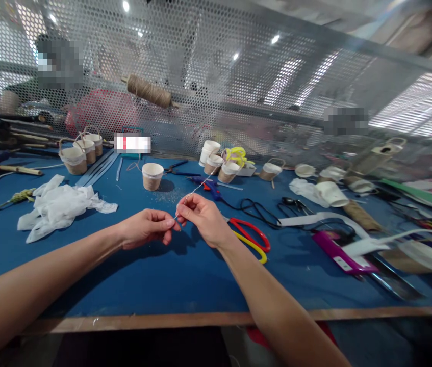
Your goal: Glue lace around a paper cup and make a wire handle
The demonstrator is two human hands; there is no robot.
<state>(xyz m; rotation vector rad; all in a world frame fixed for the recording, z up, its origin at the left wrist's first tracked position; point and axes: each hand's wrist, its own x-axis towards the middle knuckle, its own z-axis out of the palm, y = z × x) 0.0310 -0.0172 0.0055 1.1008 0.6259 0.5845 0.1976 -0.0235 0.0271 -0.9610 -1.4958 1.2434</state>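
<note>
My left hand (147,227) and my right hand (205,218) meet above the middle of the blue table. Both pinch a thin, pale twisted cord (202,184); a short piece runs between the fingertips and its free end sticks up past my right hand. Just beyond stands a small brown and white cup (152,179), upright, with a thin loop at its left. Scissors (253,235) with red and yellow handles lie beside my right wrist, their blades hidden. A blue glue gun (210,187) rests behind my right hand.
Crumpled white fabric (62,206) lies at left. Small handled buckets (74,162) line the back along a perforated metal screen (185,56), where a twine spool (149,92) hangs. A purple tool (340,252) and white strips lie at right. The wooden table edge (143,321) is near me.
</note>
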